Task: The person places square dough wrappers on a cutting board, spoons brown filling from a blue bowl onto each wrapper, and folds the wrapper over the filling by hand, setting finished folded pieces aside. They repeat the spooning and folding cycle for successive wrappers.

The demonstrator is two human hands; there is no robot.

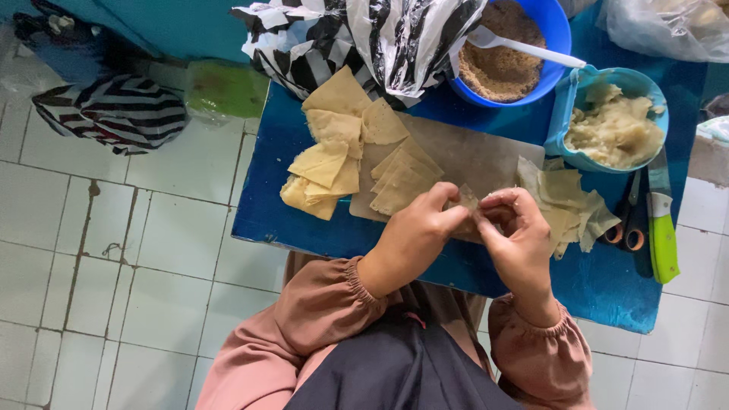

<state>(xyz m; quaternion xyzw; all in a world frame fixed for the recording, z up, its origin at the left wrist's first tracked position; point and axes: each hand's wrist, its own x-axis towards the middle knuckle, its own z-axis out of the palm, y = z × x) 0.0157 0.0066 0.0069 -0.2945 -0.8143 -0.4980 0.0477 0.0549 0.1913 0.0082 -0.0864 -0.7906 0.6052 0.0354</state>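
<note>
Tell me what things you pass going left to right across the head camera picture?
Striped bag on the floor → folded dough pieces → left hand → right hand → bowl of pale filling → green-handled knife.

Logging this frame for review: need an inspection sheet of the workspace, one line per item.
Surface: blue table, with a pale board lying on it.
Job's things: a wrapper pinched between both hands; flat wrappers piled left, more wrappers right.
Clutter: light-blue bowl of pale filling, blue bowl of brown crumbs with a white spoon, scissors, green-handled knife, striped bag.
Fingers: left hand and right hand both closed on the wrapper.
Cables: nothing seen.
Surroundings: white tiled floor, a second striped bag on it.
</note>
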